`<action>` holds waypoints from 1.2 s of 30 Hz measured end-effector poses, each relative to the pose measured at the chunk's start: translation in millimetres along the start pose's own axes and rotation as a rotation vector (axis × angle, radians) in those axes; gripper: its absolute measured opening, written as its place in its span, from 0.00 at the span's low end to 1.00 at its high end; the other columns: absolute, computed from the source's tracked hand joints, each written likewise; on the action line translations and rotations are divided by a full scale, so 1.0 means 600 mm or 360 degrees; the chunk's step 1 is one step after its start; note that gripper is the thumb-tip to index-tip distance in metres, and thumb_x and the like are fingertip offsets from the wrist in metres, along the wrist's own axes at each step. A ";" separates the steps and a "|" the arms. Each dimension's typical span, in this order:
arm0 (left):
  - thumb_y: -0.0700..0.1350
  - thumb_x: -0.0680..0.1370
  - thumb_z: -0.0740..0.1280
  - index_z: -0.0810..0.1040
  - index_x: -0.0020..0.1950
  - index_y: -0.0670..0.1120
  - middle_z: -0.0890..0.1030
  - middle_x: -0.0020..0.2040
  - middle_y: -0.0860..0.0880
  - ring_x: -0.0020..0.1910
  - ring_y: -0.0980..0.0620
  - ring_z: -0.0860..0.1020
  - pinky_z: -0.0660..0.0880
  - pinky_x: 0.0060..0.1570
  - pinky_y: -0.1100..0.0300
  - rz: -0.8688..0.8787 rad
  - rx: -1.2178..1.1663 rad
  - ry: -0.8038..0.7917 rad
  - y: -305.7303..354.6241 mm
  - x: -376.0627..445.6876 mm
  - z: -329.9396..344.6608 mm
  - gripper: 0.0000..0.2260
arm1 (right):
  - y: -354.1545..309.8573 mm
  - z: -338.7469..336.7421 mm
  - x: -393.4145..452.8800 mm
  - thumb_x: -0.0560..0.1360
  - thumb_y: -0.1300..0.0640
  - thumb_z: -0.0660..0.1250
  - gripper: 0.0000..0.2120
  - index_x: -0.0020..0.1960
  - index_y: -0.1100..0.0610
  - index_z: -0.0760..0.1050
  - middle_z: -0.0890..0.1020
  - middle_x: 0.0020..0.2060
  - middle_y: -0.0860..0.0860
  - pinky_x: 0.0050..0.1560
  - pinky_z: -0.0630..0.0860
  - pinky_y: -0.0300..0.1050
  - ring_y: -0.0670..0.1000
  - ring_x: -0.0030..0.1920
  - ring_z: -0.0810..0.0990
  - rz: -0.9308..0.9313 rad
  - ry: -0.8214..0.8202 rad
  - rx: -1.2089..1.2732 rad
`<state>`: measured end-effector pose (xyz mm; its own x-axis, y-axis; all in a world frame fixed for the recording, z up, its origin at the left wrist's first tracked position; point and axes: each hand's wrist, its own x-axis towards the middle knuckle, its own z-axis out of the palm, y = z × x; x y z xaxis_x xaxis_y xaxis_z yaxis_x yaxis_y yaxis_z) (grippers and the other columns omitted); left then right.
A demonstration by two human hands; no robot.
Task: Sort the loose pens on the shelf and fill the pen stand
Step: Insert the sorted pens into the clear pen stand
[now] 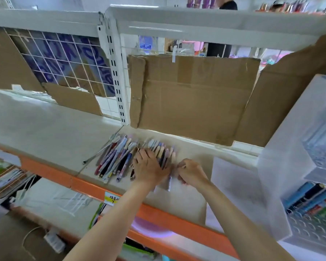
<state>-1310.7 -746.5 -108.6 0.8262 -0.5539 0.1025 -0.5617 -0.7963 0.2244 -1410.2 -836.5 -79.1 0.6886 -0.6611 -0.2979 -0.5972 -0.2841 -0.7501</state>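
**Two hands over loose pens on a shop shelf**

The shelf (51, 129) is a flat, pale, matte board with a smooth orange front edge (177, 217). Loose pens (115, 159), slender plastic cylinders in mixed colours, lie fanned across its middle. The left hand (149, 166) rests palm down on the right part of this fan, its fingers (159, 163) straight and slightly spread, touching the barrels. The right hand (191, 172) sits just beside it, fingers curled inward; motion blur hides whether they pinch a pen. One blurred pen (169, 182) lies between the hands. The pen stand (297, 157), a boxy unit of translucent frosted plastic with tiered compartments, stands at the shelf's right end, its lower tier holding blue and green pens (312, 200). Creased brown cardboard sheets (196, 95) lean against the white wire-grid back (68, 59).
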 end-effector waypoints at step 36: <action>0.32 0.68 0.68 0.72 0.39 0.42 0.75 0.32 0.46 0.32 0.47 0.75 0.73 0.37 0.55 -0.0492 -0.2763 -0.0069 0.139 -0.033 -0.115 0.08 | 0.009 0.007 -0.065 0.81 0.48 0.53 0.19 0.55 0.62 0.74 0.81 0.41 0.57 0.40 0.77 0.45 0.53 0.38 0.82 0.0412 -0.0022 0.2652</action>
<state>-1371.0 -785.0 -24.8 0.8660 -0.4751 -0.1558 0.3142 0.2747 0.9087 -1438.9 -809.5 -74.0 0.6578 -0.5611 -0.5025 0.3606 0.8203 -0.4440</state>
